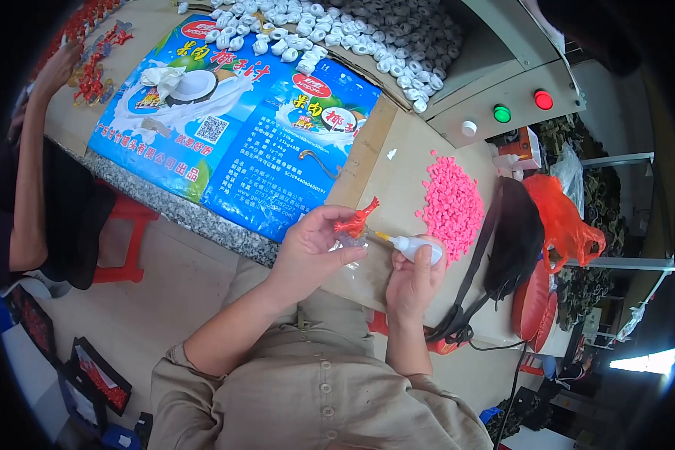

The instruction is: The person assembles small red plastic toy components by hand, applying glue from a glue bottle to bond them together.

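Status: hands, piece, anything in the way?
Left hand pinching red figurine. Right hand holding white bottle, yellow tip toward figurine. Nothing visible between tip and figurine.

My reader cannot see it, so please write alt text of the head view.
A person's left-hand grip holds a small red figurine with a clear base, while the right-hand grip points the yellow tip of a white squeeze bottle toward it. On the worktable lie a flattened blue carton, a pile of pink pieces and many white pieces.

Red figure (359,217), its base (349,241) perhaps clear; white bottle (418,248), yellow tip (382,235); pink pieces (454,204).
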Available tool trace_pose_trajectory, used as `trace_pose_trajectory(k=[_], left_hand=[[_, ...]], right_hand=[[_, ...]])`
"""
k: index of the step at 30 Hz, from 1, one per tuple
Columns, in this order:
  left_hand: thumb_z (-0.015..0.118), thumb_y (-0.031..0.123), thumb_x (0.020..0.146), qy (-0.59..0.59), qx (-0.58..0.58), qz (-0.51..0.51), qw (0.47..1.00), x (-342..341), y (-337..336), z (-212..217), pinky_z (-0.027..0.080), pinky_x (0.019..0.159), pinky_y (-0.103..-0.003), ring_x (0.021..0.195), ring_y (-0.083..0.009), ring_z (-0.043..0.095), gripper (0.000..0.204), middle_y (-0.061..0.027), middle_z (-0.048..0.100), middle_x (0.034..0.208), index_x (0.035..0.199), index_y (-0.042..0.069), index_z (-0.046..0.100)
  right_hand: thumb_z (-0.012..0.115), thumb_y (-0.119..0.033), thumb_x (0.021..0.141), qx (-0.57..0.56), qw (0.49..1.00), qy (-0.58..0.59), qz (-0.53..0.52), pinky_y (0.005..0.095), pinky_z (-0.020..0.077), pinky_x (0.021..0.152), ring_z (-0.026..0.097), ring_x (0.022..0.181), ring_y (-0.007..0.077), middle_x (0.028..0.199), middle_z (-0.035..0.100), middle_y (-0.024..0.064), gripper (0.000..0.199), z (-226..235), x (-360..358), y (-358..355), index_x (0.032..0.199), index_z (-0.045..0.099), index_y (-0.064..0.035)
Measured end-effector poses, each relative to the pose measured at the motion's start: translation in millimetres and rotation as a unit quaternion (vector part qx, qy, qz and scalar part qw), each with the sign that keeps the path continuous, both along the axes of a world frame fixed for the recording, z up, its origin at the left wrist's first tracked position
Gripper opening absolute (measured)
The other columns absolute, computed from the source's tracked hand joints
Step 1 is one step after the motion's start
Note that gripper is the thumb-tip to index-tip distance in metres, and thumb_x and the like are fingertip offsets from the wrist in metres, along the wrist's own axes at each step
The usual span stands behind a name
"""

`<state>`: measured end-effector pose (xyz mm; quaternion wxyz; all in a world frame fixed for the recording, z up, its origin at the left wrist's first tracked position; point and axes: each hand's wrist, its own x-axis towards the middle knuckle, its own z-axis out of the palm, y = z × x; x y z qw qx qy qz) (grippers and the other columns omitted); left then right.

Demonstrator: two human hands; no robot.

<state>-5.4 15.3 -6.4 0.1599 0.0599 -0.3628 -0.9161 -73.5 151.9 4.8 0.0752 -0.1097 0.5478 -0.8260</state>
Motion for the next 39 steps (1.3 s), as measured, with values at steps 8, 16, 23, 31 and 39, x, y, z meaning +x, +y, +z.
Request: trace_pose_trajectory(k=[8, 16, 23, 31, 39], left_hand=[[0.065, -0.005, 0.065, 0.001, -0.055, 0.031, 0.998, -0.9, 9.9, 5.5, 0.041, 0.079, -0.025, 0.089, -0.0107, 0.048, 0.044, -0.0051, 0.048, 0.095, 0.103, 0.000, 0.043], [0.070, 0.004, 0.060, -0.078, -0.616, 0.288, 0.729, -6.1, 4.8, 12.8, 0.042, 0.063, -0.031, 0.076, -0.0244, 0.050, 0.043, -0.0119, 0.048, 0.084, 0.097, 0.001, 0.048], [0.067, 0.004, 0.061, -0.105, -0.699, 0.224, 0.671, -7.6, 8.1, 24.7, 0.042, 0.061, -0.034, 0.076, -0.0269, 0.049, 0.040, -0.0122, 0.047, 0.083, 0.097, 0.000, 0.049], [0.066, 0.004, 0.061, -0.127, -0.685, 0.197, 0.690, -7.0, 9.6, 25.6, 0.041, 0.060, -0.034, 0.074, -0.0265, 0.049, 0.039, -0.0116, 0.046, 0.082, 0.096, 0.000, 0.050], [0.066, 0.004, 0.060, -0.136, -0.687, 0.192, 0.687, -5.8, 9.2, 25.5, 0.041, 0.060, -0.034, 0.073, -0.0267, 0.048, 0.039, -0.0116, 0.045, 0.080, 0.095, 0.000, 0.050]], right_hand=[[0.048, -0.021, 0.085, -0.100, 0.992, -0.074, -0.004, 0.0232, 0.0338, 0.051, 0.044, 0.063, 0.0124, 0.077, 0.050, 0.0057, 0.017, 4.8, -7.6, 2.2, 0.090, 0.047, -0.0047], [0.047, -0.022, 0.085, -0.140, 0.989, -0.045, -0.014, 0.0241, 0.0352, 0.052, 0.044, 0.063, 0.0132, 0.081, 0.050, 0.0079, 0.020, 17.5, -0.3, 3.6, 0.093, 0.046, -0.0030], [0.051, -0.020, 0.082, -0.023, 0.990, 0.126, -0.066, 0.0237, 0.0365, 0.054, 0.045, 0.064, 0.0130, 0.084, 0.049, 0.0086, 0.024, 10.2, 2.1, -1.6, 0.096, 0.041, -0.0033], [0.053, -0.010, 0.080, 0.147, 0.954, 0.250, -0.078, 0.0268, 0.0381, 0.067, 0.044, 0.076, 0.0163, 0.086, 0.047, 0.0113, 0.021, -2.6, -1.4, 5.7, 0.092, 0.039, 0.0005], [0.055, -0.011, 0.078, 0.235, 0.883, 0.394, -0.102, 0.0268, 0.0389, 0.065, 0.047, 0.072, 0.0177, 0.083, 0.049, 0.0112, 0.023, 5.2, -2.4, 0.0, 0.092, 0.040, 0.0002]])
